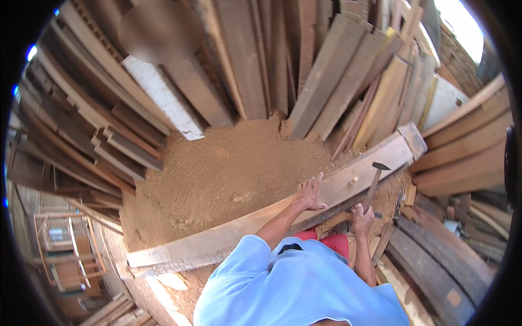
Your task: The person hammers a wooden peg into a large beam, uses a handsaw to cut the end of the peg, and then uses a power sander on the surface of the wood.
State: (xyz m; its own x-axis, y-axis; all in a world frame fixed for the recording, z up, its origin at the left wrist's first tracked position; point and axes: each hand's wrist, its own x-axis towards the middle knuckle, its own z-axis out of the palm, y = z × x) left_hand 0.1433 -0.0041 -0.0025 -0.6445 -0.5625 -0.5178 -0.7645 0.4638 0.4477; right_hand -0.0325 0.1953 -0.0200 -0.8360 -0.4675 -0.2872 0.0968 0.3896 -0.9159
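A long pale wooden board [244, 223] lies diagonally in front of me, with a short block [413, 140] at its far right end. My left hand [309, 194] rests on the board with fingers spread and nothing in it. My right hand [362, 220] grips the wooden handle of a hammer [381, 166], its dark head raised at the board's near side. A small wooden peg or piece [354, 180] sits on the board's face, left of the hammer head. Something dark lies crosswise by my right hand; I cannot make out what it is.
Timber planks [244, 65] lean upright in rows around a sawdust-covered floor [217, 163]. More planks lie stacked at the right [424, 255]. A wooden frame [65, 244] stands at the far left, and a pale sheet [443, 106] leans behind the planks at upper right.
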